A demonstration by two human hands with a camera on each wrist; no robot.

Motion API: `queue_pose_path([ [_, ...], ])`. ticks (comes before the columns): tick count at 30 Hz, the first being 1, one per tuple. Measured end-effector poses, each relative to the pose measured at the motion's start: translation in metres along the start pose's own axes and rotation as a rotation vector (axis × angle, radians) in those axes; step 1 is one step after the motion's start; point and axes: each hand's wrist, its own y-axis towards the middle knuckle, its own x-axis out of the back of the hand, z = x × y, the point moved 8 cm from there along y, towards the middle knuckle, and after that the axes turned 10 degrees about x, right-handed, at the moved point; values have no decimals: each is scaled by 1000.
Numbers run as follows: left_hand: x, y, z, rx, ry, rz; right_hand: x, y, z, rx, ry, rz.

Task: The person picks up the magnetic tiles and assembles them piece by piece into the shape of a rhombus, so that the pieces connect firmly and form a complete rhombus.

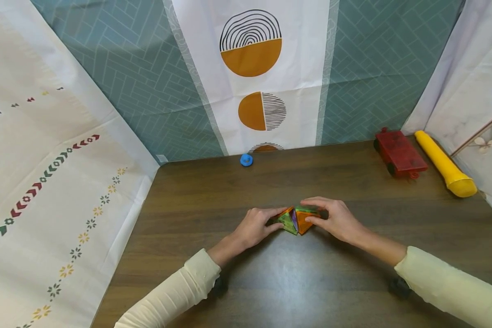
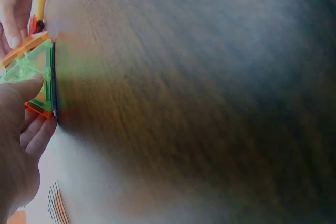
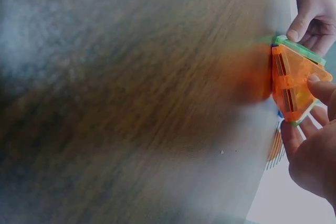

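Note:
Translucent triangular magnetic tiles stand joined on the table between the two hands. In the head view a green tile is on the left, an orange tile on the right, and a purple one shows between them. My left hand pinches the left part, its thumb on the green tile in the left wrist view. The right hand grips the other part, thumb on the orange face, fingers behind it. Green and orange edges show at the back; the base is partly hidden.
A blue ring-shaped piece lies by the table's back edge. At the back right are a red toy cart with dark wheels and a yellow toy microphone. Patterned cloths hang behind and beside the wooden table.

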Motion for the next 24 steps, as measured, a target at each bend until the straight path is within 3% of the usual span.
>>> queue_pose_path([
  [15, 0, 0, 0, -4, 11, -2, 0, 5, 5, 30, -11, -30],
  [19, 0, -1, -1, -14, 10, 0, -4, 5, 4, 7, 10, 30],
  [24, -2, -1, 0, -19, 20, 12, -17, 5, -3, -32, 27, 172],
])
